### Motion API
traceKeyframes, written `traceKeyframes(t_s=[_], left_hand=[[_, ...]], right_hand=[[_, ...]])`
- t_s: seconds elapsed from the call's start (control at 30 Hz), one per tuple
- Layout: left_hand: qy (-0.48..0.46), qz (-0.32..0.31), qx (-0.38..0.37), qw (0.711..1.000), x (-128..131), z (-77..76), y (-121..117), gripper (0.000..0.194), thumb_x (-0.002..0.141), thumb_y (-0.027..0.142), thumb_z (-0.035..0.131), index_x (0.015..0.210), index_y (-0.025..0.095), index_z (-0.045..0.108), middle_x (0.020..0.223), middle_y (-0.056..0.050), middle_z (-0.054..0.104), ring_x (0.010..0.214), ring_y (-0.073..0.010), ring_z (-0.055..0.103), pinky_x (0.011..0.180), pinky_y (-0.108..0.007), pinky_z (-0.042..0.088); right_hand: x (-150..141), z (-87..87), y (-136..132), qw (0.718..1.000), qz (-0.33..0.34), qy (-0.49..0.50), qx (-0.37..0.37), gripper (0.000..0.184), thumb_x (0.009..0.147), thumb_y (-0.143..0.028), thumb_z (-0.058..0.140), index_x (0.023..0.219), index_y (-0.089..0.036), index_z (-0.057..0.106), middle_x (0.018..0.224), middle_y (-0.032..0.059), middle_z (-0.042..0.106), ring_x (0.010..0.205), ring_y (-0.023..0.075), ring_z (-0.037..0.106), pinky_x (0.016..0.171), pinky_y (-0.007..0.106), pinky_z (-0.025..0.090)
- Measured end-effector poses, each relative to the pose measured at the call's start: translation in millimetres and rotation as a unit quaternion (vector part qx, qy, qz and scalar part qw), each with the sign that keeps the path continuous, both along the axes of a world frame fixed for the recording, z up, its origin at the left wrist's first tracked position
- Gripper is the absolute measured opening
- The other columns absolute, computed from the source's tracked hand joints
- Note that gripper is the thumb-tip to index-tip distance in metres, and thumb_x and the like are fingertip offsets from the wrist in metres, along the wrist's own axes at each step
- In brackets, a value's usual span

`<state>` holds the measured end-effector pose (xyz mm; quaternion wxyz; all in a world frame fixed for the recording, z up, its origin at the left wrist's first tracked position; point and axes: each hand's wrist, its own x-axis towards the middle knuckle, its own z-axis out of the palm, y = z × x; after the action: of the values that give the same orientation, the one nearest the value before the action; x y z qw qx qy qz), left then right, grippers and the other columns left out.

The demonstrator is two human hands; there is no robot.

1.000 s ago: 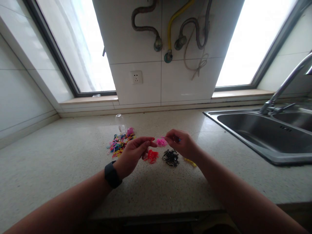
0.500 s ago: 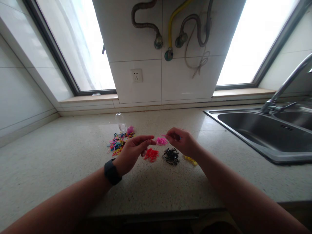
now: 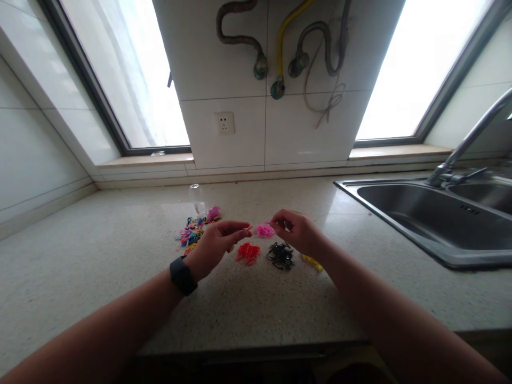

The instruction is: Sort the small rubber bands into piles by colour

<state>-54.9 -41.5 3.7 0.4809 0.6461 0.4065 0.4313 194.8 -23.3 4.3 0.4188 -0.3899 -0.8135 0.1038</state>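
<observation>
My left hand (image 3: 218, 242), a dark watch on its wrist, pinches a small reddish rubber band (image 3: 249, 228) between thumb and forefinger. My right hand (image 3: 294, 229) is closed at the fingertips on a pink rubber band, right at the edge of a pink rubber band pile (image 3: 264, 230). Below the hands lie a red rubber band pile (image 3: 248, 253) and a black rubber band pile (image 3: 280, 256). A yellow rubber band pile (image 3: 312, 262) is partly hidden by my right wrist. Behind my left hand spreads a mixed-colour rubber band heap (image 3: 191, 233), partly covered.
A clear plastic container (image 3: 197, 200) and a pink round object (image 3: 214, 213) stand behind the mixed heap. To the right, a steel sink (image 3: 408, 213) with a faucet (image 3: 460, 146) is set into the speckled counter (image 3: 100, 266). A socket (image 3: 224, 123) and hoses are on the wall.
My left hand has drawn slightly left and away from the red pile. My right fingertips have lowered a little onto the pink pile with the pink band.
</observation>
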Motion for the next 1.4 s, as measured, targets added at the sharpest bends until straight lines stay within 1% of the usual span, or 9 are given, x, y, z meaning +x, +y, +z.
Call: traceKeyframes(t_s=[0.13, 0.27, 0.53, 0.77, 1.03, 1.13, 1.2, 1.3, 1.4], left_hand=[[0.137, -0.009, 0.106, 0.985, -11.3, -3.4, 9.2, 0.034, 0.085, 0.038, 0.071, 0.113, 0.018, 0.071, 0.098, -0.009, 0.076, 0.077, -0.0164, 0.066, 0.068, -0.029, 0.051], [0.211, -0.045, 0.159, 0.963, -19.8, -7.2, 14.4, 0.031, 0.090, 0.034, 0.066, 0.117, 0.020, 0.069, 0.101, -0.007, 0.077, 0.081, -0.0170, 0.067, 0.077, -0.032, 0.052], [0.246, -0.079, 0.187, 0.948, -22.9, -13.9, 17.1, 0.026, 0.092, 0.027, 0.063, 0.115, 0.022, 0.070, 0.103, -0.006, 0.076, 0.080, -0.0157, 0.067, 0.074, -0.029, 0.051], [0.306, -0.115, 0.246, 0.912, -28.9, -18.7, 21.8, 0.032, 0.090, 0.016, 0.058, 0.117, 0.026, 0.071, 0.101, -0.005, 0.074, 0.083, -0.0162, 0.064, 0.075, -0.029, 0.049], [0.282, -0.097, 0.249, 0.922, -25.9, -15.8, 17.3, 0.028, 0.093, 0.024, 0.056, 0.118, 0.024, 0.070, 0.099, -0.007, 0.074, 0.074, -0.0147, 0.060, 0.068, -0.027, 0.047], [0.265, -0.073, 0.253, 0.927, -24.5, -17.9, 17.8, 0.028, 0.094, 0.024, 0.054, 0.119, 0.023, 0.069, 0.102, -0.007, 0.074, 0.073, -0.0136, 0.059, 0.067, -0.027, 0.046], [0.263, -0.059, 0.254, 0.929, -23.8, -19.1, 18.2, 0.029, 0.094, 0.022, 0.054, 0.119, 0.023, 0.068, 0.102, -0.006, 0.074, 0.071, -0.0131, 0.058, 0.067, -0.027, 0.046], [0.265, -0.050, 0.251, 0.930, -23.4, -19.8, 17.9, 0.029, 0.094, 0.022, 0.053, 0.120, 0.023, 0.068, 0.102, -0.007, 0.074, 0.069, -0.0128, 0.056, 0.066, -0.026, 0.045], [0.272, -0.056, 0.254, 0.927, -23.5, -19.6, 17.3, 0.029, 0.095, 0.022, 0.052, 0.120, 0.022, 0.067, 0.103, -0.007, 0.074, 0.070, -0.0131, 0.057, 0.066, -0.026, 0.045]], right_hand=[[0.0, -1.2, 3.7, 1.000, -0.018, -0.003, 0.006, 0.009, 0.087, -0.027, 0.062, 0.085, -0.019, 0.066, 0.069, -0.0017, 0.059, 0.059, 0.0094, 0.046, 0.060, 0.024, 0.036], [0.0, -2.7, 6.3, 1.000, -0.020, -0.006, 0.009, 0.010, 0.088, -0.028, 0.062, 0.085, -0.019, 0.066, 0.068, -0.0019, 0.059, 0.058, 0.0093, 0.045, 0.060, 0.024, 0.036], [1.3, -3.5, 7.9, 1.000, -0.020, -0.014, 0.008, 0.009, 0.088, -0.028, 0.062, 0.085, -0.020, 0.066, 0.069, -0.0017, 0.059, 0.059, 0.0097, 0.046, 0.061, 0.024, 0.036], [2.1, -5.2, 12.9, 0.999, -0.020, -0.035, 0.011, 0.006, 0.086, -0.025, 0.063, 0.086, -0.020, 0.066, 0.070, -0.0018, 0.060, 0.059, 0.0096, 0.046, 0.061, 0.023, 0.035], [3.5, -2.4, 14.6, 0.998, -0.027, -0.047, 0.008, 0.010, 0.087, -0.028, 0.062, 0.086, -0.020, 0.067, 0.070, -0.0012, 0.061, 0.059, 0.0098, 0.046, 0.061, 0.025, 0.035], [-0.2, -1.9, 15.3, 1.000, -0.022, 0.011, -0.013, 0.013, 0.087, -0.031, 0.063, 0.085, -0.019, 0.068, 0.068, -0.0011, 0.059, 0.059, 0.0099, 0.044, 0.059, 0.025, 0.035], [-4.3, -0.2, 15.0, 0.992, -0.009, 0.114, -0.060, 0.019, 0.086, -0.037, 0.064, 0.083, -0.018, 0.066, 0.066, -0.0014, 0.056, 0.057, 0.0099, 0.043, 0.055, 0.025, 0.034], [-9.9, 5.2, 11.7, 0.950, 0.030, 0.271, -0.153, 0.028, 0.084, -0.046, 0.066, 0.084, -0.018, 0.065, 0.062, -0.0036, 0.049, 0.052, 0.0086, 0.037, 0.047, 0.024, 0.029], [-11.8, 10.6, 6.4, 0.917, 0.074, 0.332, -0.209, 0.031, 0.082, -0.049, 0.068, 0.085, -0.018, 0.066, 0.059, -0.0057, 0.042, 0.049, 0.0073, 0.031, 0.044, 0.024, 0.024]])
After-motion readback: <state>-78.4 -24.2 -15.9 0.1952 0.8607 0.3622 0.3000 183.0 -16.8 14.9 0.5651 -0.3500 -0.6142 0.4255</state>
